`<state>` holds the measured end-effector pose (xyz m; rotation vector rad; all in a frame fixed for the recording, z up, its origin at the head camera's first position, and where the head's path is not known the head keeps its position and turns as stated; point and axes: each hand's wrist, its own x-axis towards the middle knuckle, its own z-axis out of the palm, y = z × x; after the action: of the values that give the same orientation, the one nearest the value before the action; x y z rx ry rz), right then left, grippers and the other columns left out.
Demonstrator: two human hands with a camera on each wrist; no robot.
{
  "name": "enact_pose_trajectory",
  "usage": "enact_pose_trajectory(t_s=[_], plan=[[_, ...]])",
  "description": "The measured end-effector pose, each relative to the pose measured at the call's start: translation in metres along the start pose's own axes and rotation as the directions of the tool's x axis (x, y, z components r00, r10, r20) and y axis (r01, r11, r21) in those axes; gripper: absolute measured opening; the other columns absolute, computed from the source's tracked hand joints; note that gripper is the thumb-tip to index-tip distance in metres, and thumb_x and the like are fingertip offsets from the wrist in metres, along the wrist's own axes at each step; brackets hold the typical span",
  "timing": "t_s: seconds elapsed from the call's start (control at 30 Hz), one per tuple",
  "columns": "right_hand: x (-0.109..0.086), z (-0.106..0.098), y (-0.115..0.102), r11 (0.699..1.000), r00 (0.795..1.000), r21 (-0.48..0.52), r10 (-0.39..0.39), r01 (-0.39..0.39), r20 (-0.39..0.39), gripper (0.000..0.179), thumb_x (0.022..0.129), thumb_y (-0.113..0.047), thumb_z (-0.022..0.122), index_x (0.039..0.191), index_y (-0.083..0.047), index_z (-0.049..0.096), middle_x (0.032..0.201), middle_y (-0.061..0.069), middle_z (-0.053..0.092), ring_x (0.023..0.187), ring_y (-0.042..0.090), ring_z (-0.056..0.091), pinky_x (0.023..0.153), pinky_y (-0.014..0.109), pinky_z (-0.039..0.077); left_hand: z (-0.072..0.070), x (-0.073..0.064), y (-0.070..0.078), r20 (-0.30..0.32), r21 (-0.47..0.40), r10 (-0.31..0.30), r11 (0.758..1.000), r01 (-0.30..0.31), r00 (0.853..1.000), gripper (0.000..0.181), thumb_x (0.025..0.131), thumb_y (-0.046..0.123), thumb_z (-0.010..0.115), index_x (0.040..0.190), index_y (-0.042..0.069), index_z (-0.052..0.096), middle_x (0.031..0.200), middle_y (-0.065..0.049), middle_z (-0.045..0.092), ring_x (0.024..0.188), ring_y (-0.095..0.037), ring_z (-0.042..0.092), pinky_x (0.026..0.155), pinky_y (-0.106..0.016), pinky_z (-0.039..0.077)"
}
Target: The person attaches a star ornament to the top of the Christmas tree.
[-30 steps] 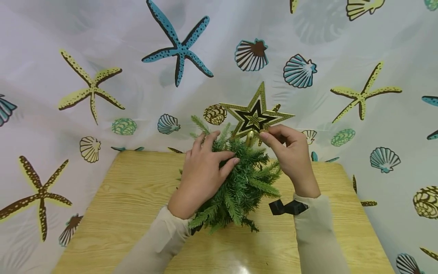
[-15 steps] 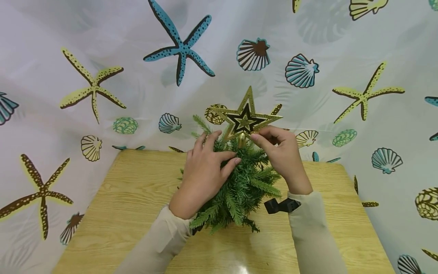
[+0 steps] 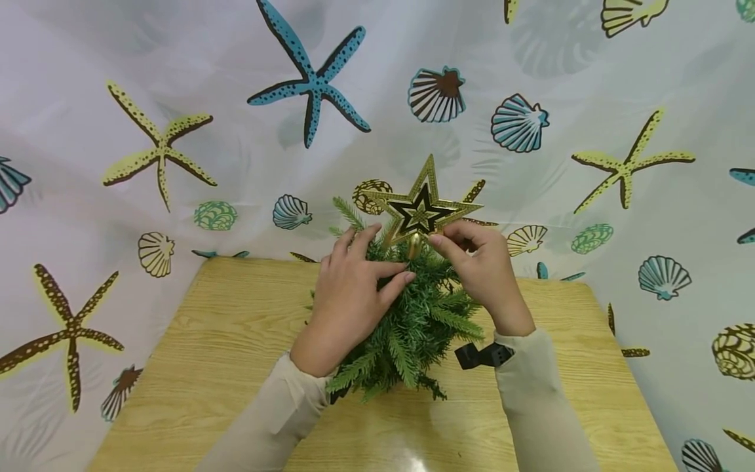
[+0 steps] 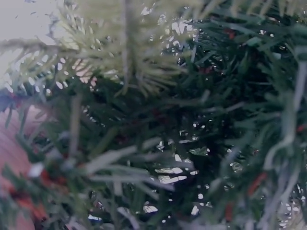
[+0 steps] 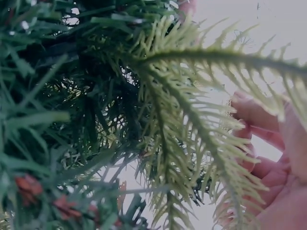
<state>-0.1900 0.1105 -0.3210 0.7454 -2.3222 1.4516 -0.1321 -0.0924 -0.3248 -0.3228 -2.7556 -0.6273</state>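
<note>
A small artificial Christmas tree with green needles stands on the table. My left hand holds its upper left side, thumb and forefinger bent round the branches near the top. Between thumb and fingers, my right hand pinches the lower right of a gold star tree topper. The star has a dark inner band and a short gold socket, whose lower end is at the treetop; whether it sits over the tip is hidden. Needles fill the left wrist view. Light-green sprigs partly cover the right hand in the right wrist view.
The tree is on a light wooden table. Behind and beside it hangs a white cloth printed with starfish and shells. A black strap with a small block is on the right wrist.
My right hand has brought the star leftward and then slightly down, so its socket is now lower at the treetop. The left hand has stayed on the tree.
</note>
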Motion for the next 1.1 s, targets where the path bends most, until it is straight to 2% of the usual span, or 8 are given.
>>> enact_pose_trajectory(t_s=[0.27, 0.6, 0.73, 0.9, 1.0, 1.1], plan=[[-0.002, 0.002, 0.002, 0.997, 0.999, -0.069, -0.039, 0.04, 0.022, 0.013, 0.098, -0.013, 0.074, 0.091, -0.002, 0.076, 0.077, 0.013, 0.067, 0.064, 0.02, 0.053, 0.063, 0.036, 0.042, -0.001, -0.002, 0.0, -0.043, 0.002, 0.022, 1.0, -0.022, 0.999, 0.029, 0.099, 0.049, 0.068, 0.112, 0.028, 0.083, 0.161, -0.012, 0.041, 0.149, -0.042, 0.031, 0.106, -0.065, 0.039], [-0.007, 0.001, 0.005, 0.995, 1.0, -0.099, -0.008, 0.01, 0.018, 0.012, 0.097, -0.013, 0.075, 0.091, -0.002, 0.077, 0.078, 0.009, 0.069, 0.062, 0.021, 0.051, 0.06, 0.035, 0.041, 0.0, -0.002, 0.001, -0.09, 0.002, 0.059, 0.998, -0.059, 0.994, 0.028, 0.097, 0.048, 0.072, 0.107, 0.026, 0.085, 0.159, -0.013, 0.044, 0.147, -0.044, 0.034, 0.105, -0.066, 0.039], [-0.008, 0.001, 0.005, 0.996, 1.0, -0.087, -0.011, 0.012, 0.005, 0.012, 0.096, -0.014, 0.076, 0.091, -0.003, 0.078, 0.077, 0.006, 0.065, 0.063, 0.02, 0.05, 0.061, 0.035, 0.04, -0.002, 0.002, 0.0, -0.055, -0.004, 0.059, 0.998, -0.06, 0.997, 0.033, 0.097, 0.049, 0.071, 0.112, 0.023, 0.083, 0.161, -0.015, 0.04, 0.151, -0.046, 0.026, 0.11, -0.068, 0.033], [-0.008, -0.001, 0.003, 0.994, 1.0, -0.104, -0.015, 0.014, -0.009, 0.011, 0.095, -0.016, 0.078, 0.092, -0.006, 0.08, 0.081, 0.003, 0.062, 0.067, 0.021, 0.045, 0.065, 0.037, 0.037, -0.013, 0.001, -0.001, 0.024, -0.076, 0.056, 0.996, -0.054, 0.998, 0.041, 0.096, 0.053, 0.07, 0.122, 0.022, 0.079, 0.163, -0.017, 0.036, 0.155, -0.047, 0.01, 0.115, -0.072, 0.02], [-0.01, -0.005, 0.001, 0.993, 1.0, -0.117, -0.007, 0.005, -0.019, 0.011, 0.096, -0.016, 0.077, 0.095, -0.006, 0.081, 0.088, 0.003, 0.063, 0.074, 0.025, 0.045, 0.069, 0.038, 0.036, -0.021, -0.004, -0.003, 0.046, -0.131, 0.084, 0.988, -0.078, 0.995, 0.043, 0.096, 0.052, 0.071, 0.125, 0.021, 0.078, 0.162, -0.019, 0.037, 0.155, -0.047, 0.005, 0.117, -0.072, 0.014], [-0.016, -0.01, 0.0, 0.993, 0.999, -0.114, -0.008, 0.002, -0.047, 0.013, 0.098, -0.015, 0.074, 0.097, -0.004, 0.08, 0.094, 0.006, 0.062, 0.081, 0.026, 0.047, 0.073, 0.04, 0.037, -0.027, -0.009, -0.01, 0.052, -0.195, 0.14, 0.972, -0.128, 0.989, 0.041, 0.097, 0.048, 0.072, 0.127, 0.019, 0.077, 0.162, -0.02, 0.036, 0.156, -0.046, 0.002, 0.117, -0.072, 0.012]])
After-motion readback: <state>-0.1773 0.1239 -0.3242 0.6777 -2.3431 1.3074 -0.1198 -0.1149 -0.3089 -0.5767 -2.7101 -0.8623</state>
